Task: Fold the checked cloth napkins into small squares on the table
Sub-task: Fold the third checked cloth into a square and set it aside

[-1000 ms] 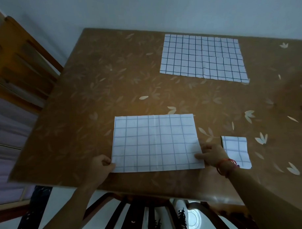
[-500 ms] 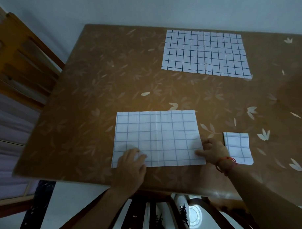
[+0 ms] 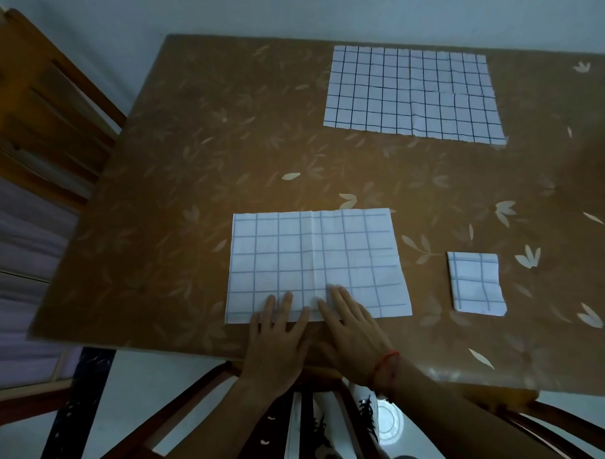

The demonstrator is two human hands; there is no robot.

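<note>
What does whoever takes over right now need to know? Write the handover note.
Left hand: open, flat on the near edge of the middle napkin.
Right hand: open, flat on the same edge, beside the left one.
Middle napkin: a flat rectangle by the front edge of the table, with a crease down its centre.
Done: one small square lies to its right.
Left: fold the middle napkin down to a square, then the far napkin, which lies spread out at the back.

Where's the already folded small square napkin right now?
In the head view, the small folded napkin lies near the front edge of the table, right of the larger half-folded napkin, not touching it.
</note>
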